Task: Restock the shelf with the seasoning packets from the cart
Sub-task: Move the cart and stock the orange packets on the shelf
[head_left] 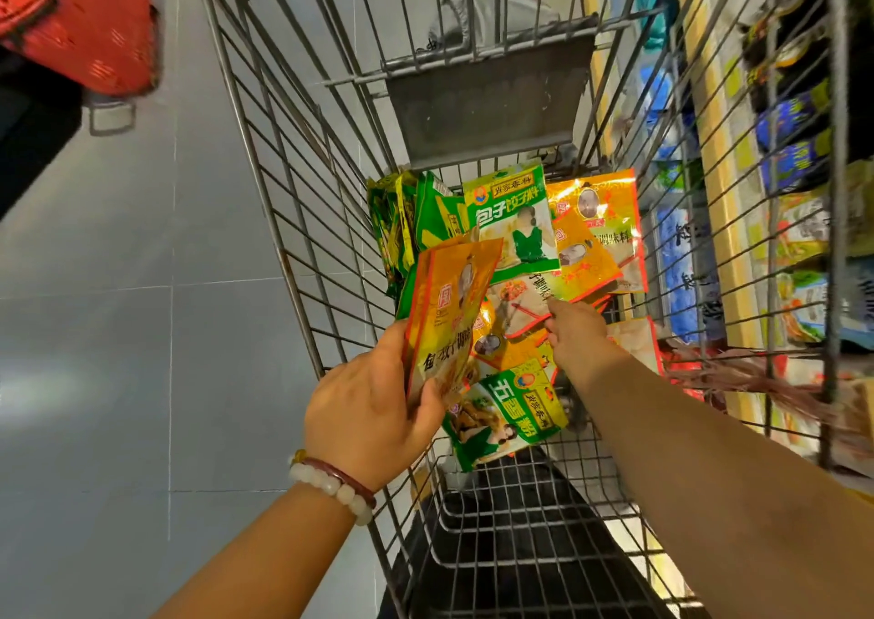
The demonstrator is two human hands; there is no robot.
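A wire shopping cart (302, 221) holds a pile of green and orange seasoning packets (515, 221) on its floor. My left hand (373, 405), with bead bracelets on the wrist, grips a small stack of orange packets (449, 316) upright over the cart's left side. My right hand (574, 330) reaches down into the pile, its fingers pinching the edge of an orange-and-white packet (520, 306). A green packet (511, 413) lies nearest to me, just below both hands.
Store shelves (799, 183) packed with blue, green and dark packaged goods run along the right of the cart. A red plastic basket (80, 18) sits at top left over the grey tiled floor (142, 287). The cart's grey folded seat flap (487, 98) stands at its far end.
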